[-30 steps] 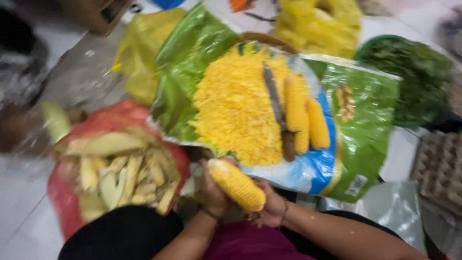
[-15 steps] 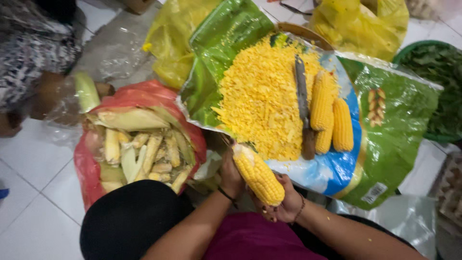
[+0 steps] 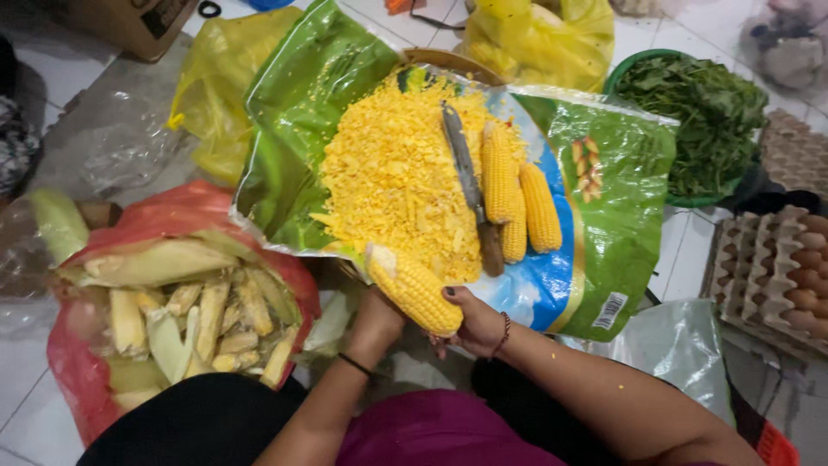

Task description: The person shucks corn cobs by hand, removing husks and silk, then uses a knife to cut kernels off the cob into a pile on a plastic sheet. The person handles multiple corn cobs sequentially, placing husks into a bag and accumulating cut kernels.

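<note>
- Corn cob (image 3: pixel 415 289) held low in the middle of the view, at the near edge of the green plastic sack (image 3: pixel 604 198), tilted with its pale blunt end up-left and its tapered end down-right.
- Fully husked, rows of plump yellow kernels intact and glossy, none cut away on the visible side.
- Right hand (image 3: pixel 477 324) curled under the lower end, thumb with dark nail pressed on the kernels, fingers wrapped beneath; bead bracelet at the wrist.
- Left hand (image 3: pixel 377 318) mostly hidden behind the cob, seemingly gripping it from below near the upper half; finger positions impossible to tell; dark band on the wrist.
- Just beyond the cob, a broad heap of cut kernels (image 3: pixel 392 177) spread on the sack.
- Knife (image 3: pixel 470 185) lying along the heap's right edge, brown handle nearest the hands.
- Three whole cobs (image 3: pixel 517 194) side by side right of the knife.
- Red bag (image 3: pixel 185 211) at left, filled with bare cobs and pale husks.
- Green basin of leafy greens (image 3: pixel 690 112) at upper right; egg trays (image 3: pixel 780 259) at far right, brown eggs in the nearer one.
- Yellow plastic bags (image 3: pixel 211 95) beyond the sack.
</note>
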### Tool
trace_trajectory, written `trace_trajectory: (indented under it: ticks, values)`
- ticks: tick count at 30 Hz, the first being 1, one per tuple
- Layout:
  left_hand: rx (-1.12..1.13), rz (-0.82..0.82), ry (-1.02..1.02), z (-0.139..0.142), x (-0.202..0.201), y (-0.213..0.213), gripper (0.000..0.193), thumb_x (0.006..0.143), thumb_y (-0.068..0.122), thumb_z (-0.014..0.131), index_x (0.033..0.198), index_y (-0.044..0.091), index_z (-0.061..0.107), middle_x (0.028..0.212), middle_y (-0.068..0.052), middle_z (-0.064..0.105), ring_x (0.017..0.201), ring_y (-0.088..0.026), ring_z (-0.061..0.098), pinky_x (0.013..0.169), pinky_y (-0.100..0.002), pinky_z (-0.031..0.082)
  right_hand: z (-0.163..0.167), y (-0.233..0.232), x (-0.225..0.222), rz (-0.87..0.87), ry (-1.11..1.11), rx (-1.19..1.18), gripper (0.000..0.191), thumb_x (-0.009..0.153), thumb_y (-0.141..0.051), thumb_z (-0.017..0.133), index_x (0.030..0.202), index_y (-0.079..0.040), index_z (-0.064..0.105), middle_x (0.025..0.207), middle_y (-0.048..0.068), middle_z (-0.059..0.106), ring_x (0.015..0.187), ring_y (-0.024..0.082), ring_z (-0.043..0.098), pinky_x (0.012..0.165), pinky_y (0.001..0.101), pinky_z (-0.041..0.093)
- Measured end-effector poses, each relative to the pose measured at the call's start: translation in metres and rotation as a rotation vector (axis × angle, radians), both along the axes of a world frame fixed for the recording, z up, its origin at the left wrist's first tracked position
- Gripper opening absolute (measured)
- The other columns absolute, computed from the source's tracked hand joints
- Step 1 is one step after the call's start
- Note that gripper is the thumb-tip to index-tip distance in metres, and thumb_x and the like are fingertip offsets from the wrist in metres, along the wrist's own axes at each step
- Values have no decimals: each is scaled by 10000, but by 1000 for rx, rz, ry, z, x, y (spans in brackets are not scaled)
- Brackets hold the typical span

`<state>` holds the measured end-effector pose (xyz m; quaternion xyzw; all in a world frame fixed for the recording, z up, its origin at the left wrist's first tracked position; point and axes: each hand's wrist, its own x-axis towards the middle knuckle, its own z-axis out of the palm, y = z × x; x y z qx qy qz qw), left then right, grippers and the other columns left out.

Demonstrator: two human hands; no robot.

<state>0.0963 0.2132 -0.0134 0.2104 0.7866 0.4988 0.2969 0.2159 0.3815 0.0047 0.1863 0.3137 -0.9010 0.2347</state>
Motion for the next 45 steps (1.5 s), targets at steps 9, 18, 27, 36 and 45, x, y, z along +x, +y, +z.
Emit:
trace_trajectory:
  ticks: [9,18,27,36,45]
  values:
    - [144,-153,107,65,-13,-38,708,863,405,839,1413,49,571,1335,-249,573,1249,-366,560,1007,-455,465,70,19,-24,-25,195,662,598,840,-338,692,1341,-54,531,998,42,710,819,143,704,613,349,622]
    - [743,510,-647,71,13,-20,462,998,209,572,1415,23,503,1346,-96,620,1221,-192,594,1041,-359,451,60,-19,-24,184,95,728,492,925,-323,676,1317,-45,566,881,61,682,686,125,677,620,294,610]
    - [872,645,-657,84,-6,-22,518,1007,201,593,1468,17,443,1337,-91,600,1204,-202,579,1004,-370,462,45,5,-21,417,99,611,292,936,-211,698,1149,-11,693,930,12,697,762,74,643,603,288,590]
    - [962,726,-823,73,-8,-23,419,1019,255,582,1383,55,524,1260,-90,652,1130,-247,643,951,-441,522,86,-18,-15,309,321,697,142,957,-34,659,1084,-3,715,981,60,731,875,124,694,790,281,584]
    - [999,894,-1084,58,-15,-22,543,965,497,542,1364,129,563,1286,-43,684,1115,-221,677,926,-426,562,131,-45,-27,92,678,981,234,880,13,734,1107,-16,686,1106,111,706,1032,176,697,909,312,570]
